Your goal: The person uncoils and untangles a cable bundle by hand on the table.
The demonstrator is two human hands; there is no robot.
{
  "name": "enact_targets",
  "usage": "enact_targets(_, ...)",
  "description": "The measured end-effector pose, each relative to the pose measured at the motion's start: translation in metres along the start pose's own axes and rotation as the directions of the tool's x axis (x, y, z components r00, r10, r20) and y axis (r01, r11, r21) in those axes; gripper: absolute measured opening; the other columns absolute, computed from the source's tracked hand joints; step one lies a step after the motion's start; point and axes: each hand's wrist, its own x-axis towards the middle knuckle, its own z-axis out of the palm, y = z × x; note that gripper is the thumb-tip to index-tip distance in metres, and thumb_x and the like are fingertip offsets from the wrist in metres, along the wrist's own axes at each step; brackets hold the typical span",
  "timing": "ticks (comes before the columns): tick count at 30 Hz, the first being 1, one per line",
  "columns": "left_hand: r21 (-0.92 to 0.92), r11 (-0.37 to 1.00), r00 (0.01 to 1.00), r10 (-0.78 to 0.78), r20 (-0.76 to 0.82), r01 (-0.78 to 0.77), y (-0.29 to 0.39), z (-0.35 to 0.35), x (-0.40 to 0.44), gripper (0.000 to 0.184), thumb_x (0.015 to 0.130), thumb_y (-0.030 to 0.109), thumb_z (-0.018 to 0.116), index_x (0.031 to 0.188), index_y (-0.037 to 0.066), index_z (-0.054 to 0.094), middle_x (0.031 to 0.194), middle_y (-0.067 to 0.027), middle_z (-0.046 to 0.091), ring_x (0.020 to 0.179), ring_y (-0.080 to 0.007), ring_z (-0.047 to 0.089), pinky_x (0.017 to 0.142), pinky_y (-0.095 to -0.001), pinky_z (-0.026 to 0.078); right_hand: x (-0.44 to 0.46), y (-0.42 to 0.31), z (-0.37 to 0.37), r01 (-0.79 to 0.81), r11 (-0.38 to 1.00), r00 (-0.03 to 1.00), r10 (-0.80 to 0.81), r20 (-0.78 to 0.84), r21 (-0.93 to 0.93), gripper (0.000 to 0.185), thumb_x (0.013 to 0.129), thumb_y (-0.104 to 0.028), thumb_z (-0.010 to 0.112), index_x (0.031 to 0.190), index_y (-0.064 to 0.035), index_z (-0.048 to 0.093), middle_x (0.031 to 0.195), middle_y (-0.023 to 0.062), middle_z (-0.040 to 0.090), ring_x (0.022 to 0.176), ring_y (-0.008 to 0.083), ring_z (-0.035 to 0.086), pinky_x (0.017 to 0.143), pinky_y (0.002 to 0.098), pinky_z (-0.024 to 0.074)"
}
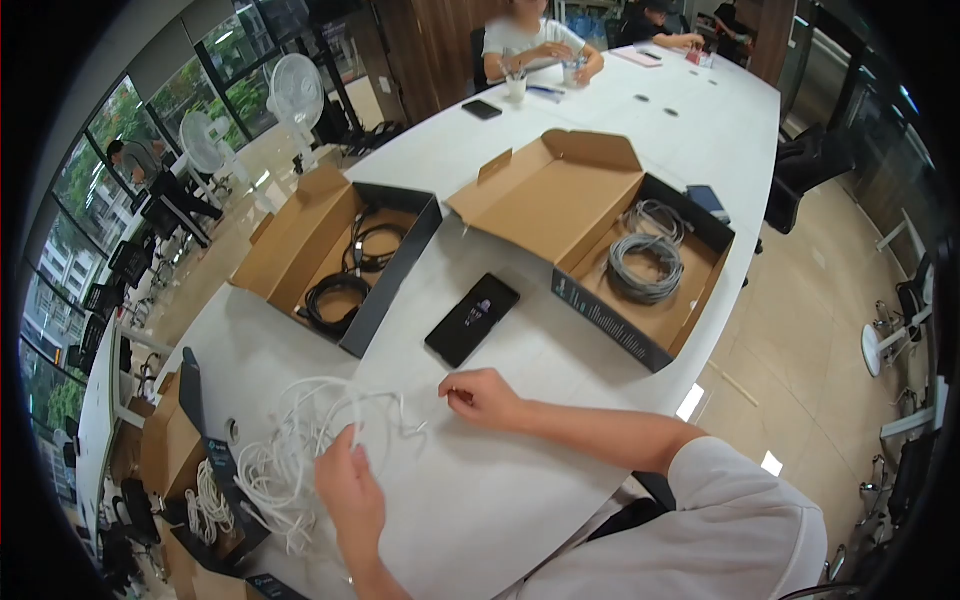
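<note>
My left hand (350,490) is closed on a white cable (352,392), part of which loops up above the fingers. Beside it, a tangled pile of white cables (275,480) lies on the table. My right hand (485,398) is held over the table with its fingertips pinched together; whatever is between them is too small to make out. A white cable end (415,431) hangs between the two hands. Just beyond my right hand lies a black smartphone (473,320) with its screen lit.
Open cardboard boxes stand around: one with black cables (338,303), one with grey coiled cables (645,268), one with white cables (208,505). A dark blue notebook (707,203) lies behind the grey-cable box. Other people sit at the far end of the white table (590,125).
</note>
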Motion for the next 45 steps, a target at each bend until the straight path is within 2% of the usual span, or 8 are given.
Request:
enact_targets(2,0.034,0.991,0.988,0.126,0.088,-0.130,0.006,0.007,0.002,0.030,0.096,0.004,0.055,0.125,-0.001,0.063,0.093,-0.0191,0.068,0.083,-0.0402,0.060,0.079,-0.0460,0.044,0.002,0.001,0.003,0.023,0.999,1.000,-0.023,-0.013,0.023,0.013,0.083,-0.001,0.065,0.094,-0.0054,0.070,0.066,0.0105,0.062,0.054,0.0196,0.058,0.053,0.0323,0.0470)
enact_targets(5,0.008,0.999,0.955,0.044,0.293,-0.048,0.020,0.013,0.003,0.031,0.096,0.006,0.056,0.125,-0.001,0.063,0.092,-0.0190,0.069,0.081,-0.0402,0.061,0.078,-0.0462,0.044,0.001,-0.006,0.000,-0.019,0.998,1.000,0.018,0.023,0.058,0.015,0.084,-0.003,0.066,0.099,-0.0060,0.070,0.062,0.0099,0.059,0.052,0.0189,0.056,0.052,0.0321,0.0458)
enact_targets(9,-0.044,0.997,0.922,0.070,0.382,-0.058,0.027,0.027,-0.002,0.033,0.094,0.007,0.058,0.126,0.000,0.062,0.085,-0.0189,0.068,0.075,-0.0403,0.063,0.071,-0.0487,0.045,0.000,-0.015,-0.006,0.004,0.993,0.994,-0.016,0.104,0.115,0.020,0.082,-0.009,0.068,0.102,-0.0075,0.068,0.063,0.0099,0.059,0.055,0.0252,0.060,0.055,0.0361,0.0477)
enact_targets(14,-0.035,0.998,0.915,0.054,0.400,-0.044,0.028,0.044,-0.005,0.035,0.093,0.008,0.060,0.128,0.005,0.061,0.078,-0.0186,0.067,0.072,-0.0397,0.065,0.066,-0.0495,0.048,-0.005,-0.017,-0.004,0.057,0.991,0.985,-0.075,0.153,0.123,0.059,0.082,-0.012,0.070,0.138,-0.0115,0.050,0.098,0.0098,0.060,0.066,0.0258,0.060,0.060,0.0349,0.0496)
enact_targets(18,-0.040,0.999,0.910,0.030,0.414,-0.015,0.028,0.042,-0.006,0.037,0.092,0.006,0.061,0.129,0.007,0.061,0.083,-0.0177,0.068,0.076,-0.0380,0.067,0.069,-0.0470,0.050,-0.001,-0.026,-0.007,0.182,0.977,0.979,-0.191,0.072,0.113,0.065,0.083,-0.009,0.069,0.144,-0.0127,0.048,0.104,0.0119,0.059,0.074,0.0288,0.062,0.063,0.0382,0.0530)
enact_targets(22,-0.078,0.997,0.919,0.050,0.391,-0.021,0.026,0.044,-0.005,0.036,0.091,0.007,0.062,0.126,0.005,0.063,0.082,-0.0179,0.067,0.072,-0.0361,0.066,0.067,-0.0429,0.050,-0.005,-0.025,-0.007,0.203,0.979,0.946,-0.203,0.253,0.028,0.052,0.083,-0.004,0.066,0.133,-0.0115,0.059,0.103,0.0095,0.062,0.077,0.0302,0.064,0.064,0.0391,0.0538)
enact_targets(31,-0.090,0.995,0.921,0.084,0.379,-0.054,0.022,0.046,-0.006,0.038,0.088,0.008,0.066,0.126,0.003,0.065,0.085,-0.0175,0.068,0.069,-0.0335,0.065,0.065,-0.0406,0.050,-0.008,-0.020,0.002,0.306,0.952,0.930,-0.305,0.203,0.030,0.029,0.081,-0.006,0.067,0.110,-0.0074,0.065,0.097,0.0079,0.061,0.079,0.0284,0.064,0.064,0.0382,0.0526)
enact_targets(45,-0.081,0.995,0.915,0.088,0.395,-0.061,0.016,0.050,-0.007,0.034,0.088,0.014,0.068,0.121,0.005,0.065,0.079,-0.0140,0.067,0.066,-0.0335,0.065,0.062,-0.0422,0.049,-0.009,-0.021,0.001,0.285,0.958,0.931,-0.280,0.235,0.014,0.037,0.080,0.001,0.067,0.116,-0.0072,0.066,0.098,0.0072,0.064,0.073,0.0230,0.066,0.063,0.0343,0.0555)
